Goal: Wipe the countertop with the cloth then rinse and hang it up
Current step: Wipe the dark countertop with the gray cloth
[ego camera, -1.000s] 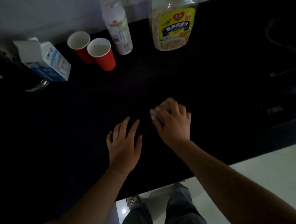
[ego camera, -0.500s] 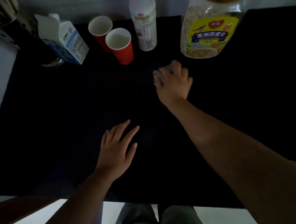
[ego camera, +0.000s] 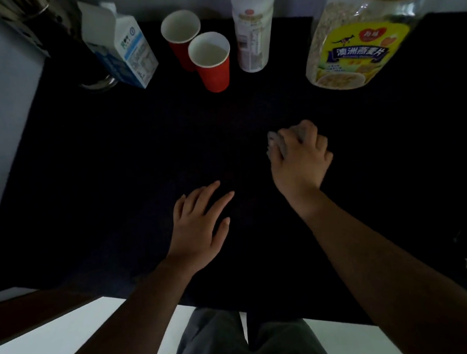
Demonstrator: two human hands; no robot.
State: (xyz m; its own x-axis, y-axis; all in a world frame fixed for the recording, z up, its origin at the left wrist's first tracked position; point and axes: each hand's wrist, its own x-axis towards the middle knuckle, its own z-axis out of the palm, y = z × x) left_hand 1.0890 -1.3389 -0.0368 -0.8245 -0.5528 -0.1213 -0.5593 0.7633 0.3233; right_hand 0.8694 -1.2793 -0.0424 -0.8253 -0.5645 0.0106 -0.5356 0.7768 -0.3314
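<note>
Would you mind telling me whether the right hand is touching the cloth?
Touching. The head view shows the right hand with its fingers curled over the grey cloth, pressing it onto the dark countertop.

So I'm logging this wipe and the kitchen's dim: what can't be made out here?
Head view only:
- Cloth: mostly hidden inside the right hand.
- Oat jar lid: cut by the top edge.
- Bottle cap: cut by the top edge.
- Countertop: too dark to show dirt.

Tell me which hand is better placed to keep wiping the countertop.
The right hand: it is closed around the grey cloth on the black countertop, while the left hand lies flat, open and empty beside it.
</note>
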